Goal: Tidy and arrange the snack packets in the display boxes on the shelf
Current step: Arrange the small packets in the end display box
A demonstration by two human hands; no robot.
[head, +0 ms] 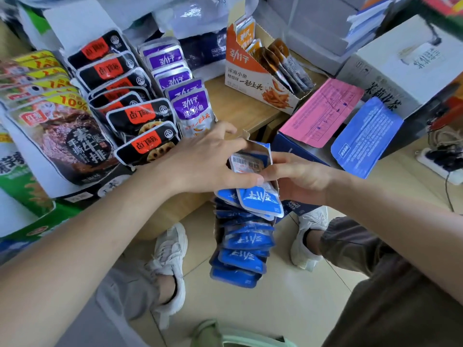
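While the right hand grips the tilted display box, the left hand pinches its topmost blue packet.

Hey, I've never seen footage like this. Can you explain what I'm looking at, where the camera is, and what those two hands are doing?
There is no machine here. A person wears one wide-angle camera on the head, looking down, so you see their own arms and, below them, their white shoes. The left hand and right hand hold a narrow display box full of blue packets out in front of a wooden shelf. The right hand grips the box's side, and the left hand's fingers and thumb close on the top packets. On the shelf stand rows of black and red packets, purple packets, large bags with a meat picture, and a partly filled orange display box. A pink sheet lies further right.
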